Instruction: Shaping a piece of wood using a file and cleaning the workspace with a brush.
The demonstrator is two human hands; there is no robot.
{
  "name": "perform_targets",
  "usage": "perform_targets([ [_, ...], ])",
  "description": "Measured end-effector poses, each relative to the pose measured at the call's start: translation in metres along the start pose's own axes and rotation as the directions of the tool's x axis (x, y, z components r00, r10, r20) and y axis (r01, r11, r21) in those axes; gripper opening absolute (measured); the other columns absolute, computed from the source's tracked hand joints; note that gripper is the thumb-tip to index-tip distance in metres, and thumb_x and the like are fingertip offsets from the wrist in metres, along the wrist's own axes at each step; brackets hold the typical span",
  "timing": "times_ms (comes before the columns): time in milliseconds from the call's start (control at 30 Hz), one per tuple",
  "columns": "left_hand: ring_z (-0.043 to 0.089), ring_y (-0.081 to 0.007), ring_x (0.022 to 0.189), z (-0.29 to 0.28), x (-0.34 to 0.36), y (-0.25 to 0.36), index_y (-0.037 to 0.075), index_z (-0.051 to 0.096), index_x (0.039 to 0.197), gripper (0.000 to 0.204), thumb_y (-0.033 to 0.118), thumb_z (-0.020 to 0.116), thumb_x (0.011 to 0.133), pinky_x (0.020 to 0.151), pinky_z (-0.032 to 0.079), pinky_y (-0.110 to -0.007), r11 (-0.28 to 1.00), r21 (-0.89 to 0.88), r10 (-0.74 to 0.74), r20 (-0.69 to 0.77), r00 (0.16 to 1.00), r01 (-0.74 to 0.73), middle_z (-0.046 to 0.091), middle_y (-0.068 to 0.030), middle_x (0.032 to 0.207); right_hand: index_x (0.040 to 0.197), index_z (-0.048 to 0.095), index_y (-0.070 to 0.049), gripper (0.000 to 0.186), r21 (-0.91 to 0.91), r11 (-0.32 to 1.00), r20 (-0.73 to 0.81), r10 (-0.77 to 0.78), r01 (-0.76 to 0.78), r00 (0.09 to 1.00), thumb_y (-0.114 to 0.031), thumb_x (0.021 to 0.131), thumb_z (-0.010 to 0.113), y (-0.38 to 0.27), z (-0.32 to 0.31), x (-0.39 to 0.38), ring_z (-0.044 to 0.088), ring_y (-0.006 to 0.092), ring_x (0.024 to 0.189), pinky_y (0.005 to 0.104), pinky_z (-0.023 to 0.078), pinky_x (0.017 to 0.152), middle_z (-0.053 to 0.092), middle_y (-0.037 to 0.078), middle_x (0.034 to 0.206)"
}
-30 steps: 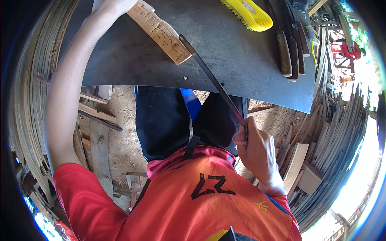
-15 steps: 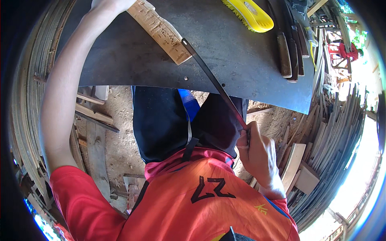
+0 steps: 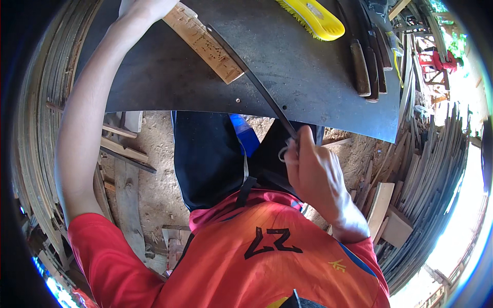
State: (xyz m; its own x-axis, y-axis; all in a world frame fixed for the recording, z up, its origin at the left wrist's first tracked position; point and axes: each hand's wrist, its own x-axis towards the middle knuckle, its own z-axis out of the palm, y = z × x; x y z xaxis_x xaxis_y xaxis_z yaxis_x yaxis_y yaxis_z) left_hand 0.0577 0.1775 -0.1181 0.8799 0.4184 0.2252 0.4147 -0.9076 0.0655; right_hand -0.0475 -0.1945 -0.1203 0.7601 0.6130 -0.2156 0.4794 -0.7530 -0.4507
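At the upper left, my left hand (image 3: pixel 148 9) is closed around the far end of a pale, notched wooden block (image 3: pixel 205 49), which lies slanted on the dark tabletop (image 3: pixel 164 84). A long, thin, dark flat tool (image 3: pixel 266 93), perhaps a file or blade, runs diagonally along the block’s right side, its tip beside the upper part of the wood. My right hand (image 3: pixel 316 172) grips the near end of this tool below the table’s front edge, above my right thigh. The tips of my left fingers are partly cut off by the picture’s edge.
A yellow bristle brush (image 3: pixel 318 20) and several wooden-handled tools (image 3: pixel 359 69) lie on the table’s right. Wooden strips are stacked at left (image 3: pixel 38 143) and right (image 3: pixel 431 179). Boards (image 3: pixel 127 200) lie on the dirt floor. A red shape (image 3: pixel 444 61) in the right background is indistinct.
My right hand has pushed up and slightly left, so the tool’s tip has travelled farther up along the block. My left hand and the block have barely moved.
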Motion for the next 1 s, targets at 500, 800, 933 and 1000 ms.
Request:
perform_targets([
  [500,0.076,-0.0374,0.083,0.003,0.008,0.002,0.002,0.078,0.085,0.042,0.039,0.065,0.1,0.076,0.061,-0.049,0.996,0.082,-0.024,0.001,1.0,0.024,0.076,-0.0197,0.083,0.102,0.048,0.002,0.023,-0.113,0.988,-0.031,-0.112,0.108,0.993,-0.017,0.1,0.062,-0.01,-0.008,0.033,0.065,0.0427,0.053,0.0517,0.052,0.049,0.06,0.02,0.057],
  [800,0.076,-0.0386,0.094,0.006,0.011,-0.006,0.007,0.079,0.092,0.042,0.043,0.058,0.101,0.085,0.059,-0.052,0.999,0.036,-0.035,0.034,0.999,0.034,0.077,-0.0205,0.098,0.098,0.049,0.0,0.025,-0.161,0.986,-0.006,-0.041,0.039,0.999,-0.021,0.099,0.062,-0.011,-0.019,-0.013,0.066,0.0414,0.052,0.0504,0.054,0.047,0.063,0.02,0.058],
  [933,0.077,-0.0375,0.089,0.01,0.004,-0.001,0.007,0.079,0.085,0.042,0.04,0.059,0.101,0.081,0.06,-0.05,1.0,0.023,-0.021,0.037,0.999,0.02,0.077,-0.0193,0.091,0.095,0.05,0.0,0.028,-0.234,0.967,-0.072,-0.118,0.099,0.99,-0.026,0.1,0.061,-0.015,-0.019,0.029,0.068,0.0409,0.054,0.0487,0.055,0.048,0.065,0.021,0.061],
  [1000,0.077,-0.0369,0.087,0.003,0.0,-0.01,0.007,0.079,0.083,0.042,0.039,0.059,0.101,0.079,0.06,-0.049,0.999,0.034,-0.035,0.013,0.999,0.035,0.077,-0.0188,0.088,0.097,0.051,0.0,0.028,-0.222,0.967,-0.069,-0.141,0.122,0.988,-0.026,0.1,0.061,-0.016,-0.02,0.014,0.069,0.0414,0.056,0.0501,0.056,0.05,0.065,0.021,0.062],
])
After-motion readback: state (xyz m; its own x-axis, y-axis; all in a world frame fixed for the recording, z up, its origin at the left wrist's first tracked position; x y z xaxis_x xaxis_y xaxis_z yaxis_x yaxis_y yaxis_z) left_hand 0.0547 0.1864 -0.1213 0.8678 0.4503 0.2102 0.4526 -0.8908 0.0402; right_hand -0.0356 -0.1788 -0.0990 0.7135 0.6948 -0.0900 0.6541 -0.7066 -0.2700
